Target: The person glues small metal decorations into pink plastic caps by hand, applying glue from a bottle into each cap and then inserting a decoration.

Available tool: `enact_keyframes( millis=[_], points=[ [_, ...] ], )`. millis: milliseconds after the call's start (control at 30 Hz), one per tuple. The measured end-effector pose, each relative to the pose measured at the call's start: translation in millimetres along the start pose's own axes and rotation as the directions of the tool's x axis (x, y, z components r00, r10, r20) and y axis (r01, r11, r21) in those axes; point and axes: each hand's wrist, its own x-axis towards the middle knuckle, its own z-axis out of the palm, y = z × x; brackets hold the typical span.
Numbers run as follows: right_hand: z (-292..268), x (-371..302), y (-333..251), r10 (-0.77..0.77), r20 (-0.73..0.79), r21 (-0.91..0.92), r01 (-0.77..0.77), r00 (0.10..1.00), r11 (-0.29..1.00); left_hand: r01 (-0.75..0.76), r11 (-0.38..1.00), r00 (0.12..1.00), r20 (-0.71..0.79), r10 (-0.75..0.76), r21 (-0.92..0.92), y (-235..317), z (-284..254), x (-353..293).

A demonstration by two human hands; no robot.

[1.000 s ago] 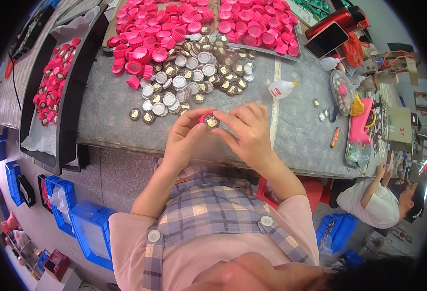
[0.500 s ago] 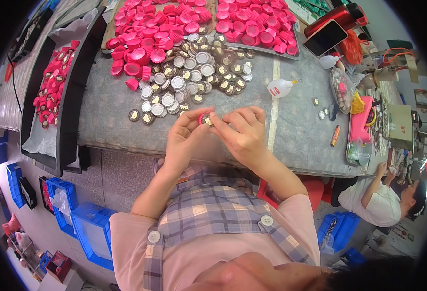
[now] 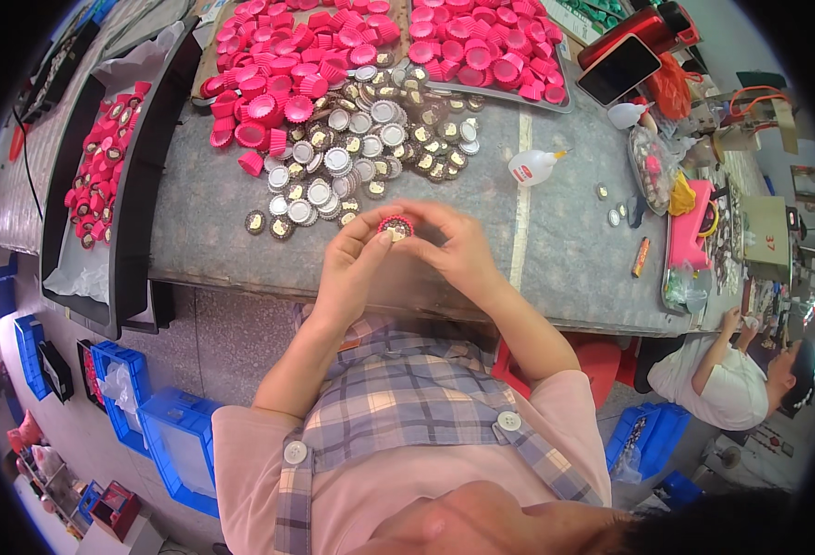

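Note:
My left hand [image 3: 357,264] and my right hand [image 3: 454,245] meet over the near edge of the grey table [image 3: 565,250]. Together their fingertips pinch one small pink fluted cup [image 3: 395,226] with a gold and silver round piece set inside it. Just beyond my hands lies a heap of silver and gold round discs [image 3: 352,162]. Farther back is a pile of loose pink fluted cups [image 3: 287,79].
A grey tray of pink cups [image 3: 491,42] sits at the back. A black tray [image 3: 125,194] on the left holds filled pink cups. A small white glue bottle [image 3: 530,166], a phone [image 3: 618,69] and clutter lie right. Another person [image 3: 736,365] sits lower right. Blue bins [image 3: 176,444] stand on the floor.
My hands have stayed over the table edge, turning and pressing the small piece; a pink cup now shows around the disc between my fingertips.

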Motion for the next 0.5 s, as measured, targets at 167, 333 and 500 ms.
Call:
enact_keyframes(
  millis=[167,333,500],
  points=[
    [-2.0,1.3,-2.1,0.225,0.264,0.195,-0.28,0.938,0.94,0.044,0.999,0.999,0.012,-0.044,0.01,-0.4,-2.2,-0.5],
    [1.5,2.1,1.3,0.275,0.332,0.335,-0.385,0.902,0.86,0.022,0.998,1.0,0.006,-0.022,0.061,-0.4,-5.4,1.0],
    [4.6,3.7,1.3,0.244,0.401,0.336,-0.39,0.883,0.857,-0.027,0.984,1.0,-0.009,0.029,0.174,6.0,-9.2,-0.6]
  ],
)
